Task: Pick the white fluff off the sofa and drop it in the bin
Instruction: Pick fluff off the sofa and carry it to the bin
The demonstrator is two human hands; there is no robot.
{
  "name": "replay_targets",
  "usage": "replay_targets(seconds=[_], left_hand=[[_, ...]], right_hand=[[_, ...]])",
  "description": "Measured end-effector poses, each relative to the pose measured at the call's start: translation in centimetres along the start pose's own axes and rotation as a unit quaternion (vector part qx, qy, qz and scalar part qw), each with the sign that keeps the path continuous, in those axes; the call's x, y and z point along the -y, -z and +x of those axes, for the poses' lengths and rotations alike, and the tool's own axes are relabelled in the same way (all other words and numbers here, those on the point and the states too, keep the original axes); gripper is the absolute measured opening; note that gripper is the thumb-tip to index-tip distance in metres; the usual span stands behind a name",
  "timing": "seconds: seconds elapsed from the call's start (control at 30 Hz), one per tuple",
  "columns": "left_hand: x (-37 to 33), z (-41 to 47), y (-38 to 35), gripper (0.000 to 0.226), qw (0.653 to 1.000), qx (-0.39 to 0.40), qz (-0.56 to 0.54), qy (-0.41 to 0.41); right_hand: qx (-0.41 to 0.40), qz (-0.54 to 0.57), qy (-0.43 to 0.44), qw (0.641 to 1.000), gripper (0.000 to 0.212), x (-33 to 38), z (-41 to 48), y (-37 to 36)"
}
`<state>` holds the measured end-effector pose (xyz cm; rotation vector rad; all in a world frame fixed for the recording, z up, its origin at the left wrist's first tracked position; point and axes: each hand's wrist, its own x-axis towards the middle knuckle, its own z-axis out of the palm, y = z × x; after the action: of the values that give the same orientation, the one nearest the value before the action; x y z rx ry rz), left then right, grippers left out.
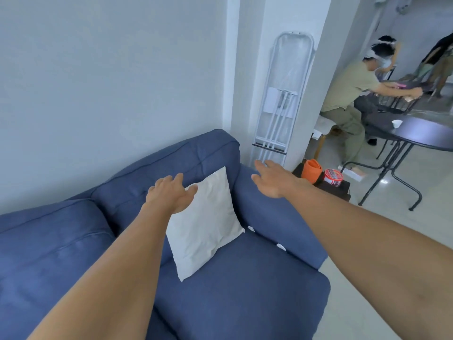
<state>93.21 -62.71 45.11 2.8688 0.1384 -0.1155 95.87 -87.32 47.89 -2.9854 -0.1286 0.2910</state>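
A blue sofa [245, 285] fills the lower half of the head view. Two small tufts of white fluff lie in the crease where the seat meets the right armrest: one [251, 228] by the cushion's corner, another [281, 247] closer to me. My left hand [169, 193] reaches out over the top edge of a white cushion [203, 227], fingers spread and holding nothing. My right hand [270, 179] stretches above the armrest with straight fingers, also holding nothing. No bin is clearly in view.
A dark side table [340, 188] beside the armrest carries an orange container [311, 169] and a red tub [333, 177]. A folded white rack [284, 94] leans on the wall. A round black table [416, 136] and seated people are at right.
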Motion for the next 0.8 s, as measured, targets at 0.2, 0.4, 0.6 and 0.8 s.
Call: replay_targets(seconds=[0.2,0.4,0.6,0.8], left_hand=[[0.5,6.5,-4.6,0.061,0.994,0.012,-0.019,0.104],[1.6,10.6,-12.6,0.059,0.962,0.062,-0.086,0.253],[2.3,13.0,-22.1,0.061,0.891,0.067,-0.185,0.410],[4.4,16.0,-29.2,0.086,0.818,-0.019,-0.336,0.466]], right_hand=[[0.026,-0.005,0.074,0.997,0.057,-1.9,12.3,-3.2],[0.081,0.001,0.159,0.984,0.056,-4.2,22.6,-8.8],[0.181,0.027,0.158,0.970,0.058,-6.3,31.5,-17.2],[0.244,0.156,0.049,0.956,0.094,-6.6,36.0,-25.7]])
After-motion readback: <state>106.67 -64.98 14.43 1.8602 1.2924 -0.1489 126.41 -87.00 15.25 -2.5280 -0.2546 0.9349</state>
